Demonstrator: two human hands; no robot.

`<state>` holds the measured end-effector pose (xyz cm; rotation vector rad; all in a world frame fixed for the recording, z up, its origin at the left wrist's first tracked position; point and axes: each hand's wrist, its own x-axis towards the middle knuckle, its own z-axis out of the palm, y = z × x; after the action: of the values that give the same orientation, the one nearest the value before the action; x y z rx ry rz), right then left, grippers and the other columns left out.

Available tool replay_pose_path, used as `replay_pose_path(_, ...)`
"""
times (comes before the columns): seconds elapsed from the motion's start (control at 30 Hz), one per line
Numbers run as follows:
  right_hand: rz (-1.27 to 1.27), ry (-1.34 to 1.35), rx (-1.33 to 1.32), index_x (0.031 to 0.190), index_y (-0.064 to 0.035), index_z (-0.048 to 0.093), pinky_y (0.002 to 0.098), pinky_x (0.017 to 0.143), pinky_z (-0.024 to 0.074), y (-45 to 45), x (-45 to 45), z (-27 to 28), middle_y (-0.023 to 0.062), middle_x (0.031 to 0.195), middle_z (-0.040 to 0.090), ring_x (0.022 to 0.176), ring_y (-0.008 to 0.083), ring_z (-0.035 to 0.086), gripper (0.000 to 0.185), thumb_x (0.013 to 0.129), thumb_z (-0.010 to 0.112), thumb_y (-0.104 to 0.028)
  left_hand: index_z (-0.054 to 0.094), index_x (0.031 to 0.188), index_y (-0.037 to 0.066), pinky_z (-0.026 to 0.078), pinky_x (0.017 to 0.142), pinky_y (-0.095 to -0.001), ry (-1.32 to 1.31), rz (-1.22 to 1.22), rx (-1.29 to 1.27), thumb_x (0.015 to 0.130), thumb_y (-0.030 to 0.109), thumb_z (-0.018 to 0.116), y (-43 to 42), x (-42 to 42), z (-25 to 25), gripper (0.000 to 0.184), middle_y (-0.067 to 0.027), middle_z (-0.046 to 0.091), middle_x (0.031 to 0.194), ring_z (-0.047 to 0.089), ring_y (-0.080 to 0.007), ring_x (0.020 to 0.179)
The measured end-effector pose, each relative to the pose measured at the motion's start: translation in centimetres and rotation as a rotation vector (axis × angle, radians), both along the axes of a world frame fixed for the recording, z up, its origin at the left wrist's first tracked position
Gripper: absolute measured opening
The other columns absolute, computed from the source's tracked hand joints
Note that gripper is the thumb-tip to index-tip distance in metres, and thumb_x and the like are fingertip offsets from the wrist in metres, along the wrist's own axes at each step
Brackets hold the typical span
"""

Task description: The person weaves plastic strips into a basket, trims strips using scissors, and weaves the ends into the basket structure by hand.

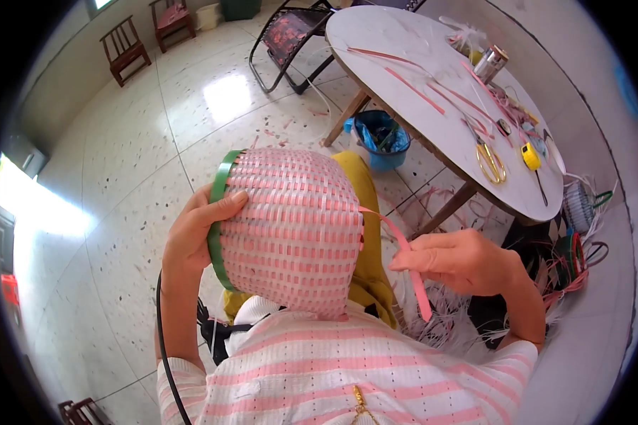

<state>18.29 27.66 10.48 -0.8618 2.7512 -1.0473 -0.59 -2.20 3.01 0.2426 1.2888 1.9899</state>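
A pink and white woven basket (290,223) lies on its side across my lap, its green rim band (221,227) facing left. My left hand (200,223) grips that rim, the thumb on the outer wall and the fingers hidden inside. From the right end of the basket runs a pink plastic strip (390,225). My right hand (457,261) pinches this strip between thumb and fingers, to the right of the basket. Its loose end hangs below the fingers.
At upper right stands a round table (404,42) with scissors (490,161), a yellow tape measure (530,156), a can (490,65) and pink strips. Beneath it is a bin (381,142) with a blue bag. Loose strips (446,312) pile at right; a folding chair (290,42) stands behind.
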Motion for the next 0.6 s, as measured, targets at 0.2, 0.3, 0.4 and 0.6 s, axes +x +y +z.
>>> replay_pose_path(0.2, -0.129, 0.119, 0.035, 0.096, -0.0061, 0.068, 0.0302, 0.067, 0.048, -1.1, -0.3, 1.4, 0.0106, 0.099, 0.051, 0.083, 0.0221, 0.054, 0.022, 0.078, 0.074, -0.016, 0.058, 0.11, -0.005, 0.057, 0.074, -0.0313, -0.009, -0.03, -0.001, 0.085, 0.012, 0.068, 0.2, 0.6, 0.0, 0.032, -0.0133, 0.068, 0.098, 0.068, -0.018, 0.08)
replay_pose_path(0.3, -0.204, -0.011, -0.149, 0.083, -0.0039, 0.067, 0.0294, 0.069, 0.0442, -1.4, -1.0, 0.1, 0.0088, 0.095, 0.046, 0.082, 0.0199, 0.048, 0.02, 0.083, 0.072, -0.023, 0.057, 0.112, -0.005, 0.058, 0.074, -0.0316, -0.014, -0.033, 0.005, 0.086, 0.012, 0.067, 0.5, 1.3, -0.1, 0.033, -0.0138, 0.067, 0.1, 0.068, -0.0184, 0.081)
replay_pose_path(0.4, -0.278, -0.139, -0.286, 0.073, -0.0008, 0.063, 0.0284, 0.071, 0.0407, -1.4, -1.2, -1.5, 0.0073, 0.092, 0.043, 0.082, 0.0168, 0.044, 0.029, 0.087, 0.068, -0.026, 0.056, 0.113, -0.005, 0.058, 0.075, -0.0321, -0.024, -0.042, 0.015, 0.086, 0.011, 0.067, 0.8, 1.7, -0.1, 0.033, -0.0142, 0.067, 0.101, 0.068, -0.0185, 0.083)
replay_pose_path(0.6, -0.365, -0.219, -0.255, 0.067, 0.001, 0.058, 0.0273, 0.071, 0.0379, -1.6, -1.1, -1.9, 0.0065, 0.091, 0.041, 0.081, 0.0145, 0.042, 0.036, 0.091, 0.063, -0.025, 0.054, 0.115, -0.005, 0.058, 0.076, -0.0336, -0.05, -0.045, 0.005, 0.087, 0.011, 0.065, 1.6, 2.2, -0.7, 0.034, -0.0146, 0.066, 0.102, 0.068, -0.0191, 0.086)
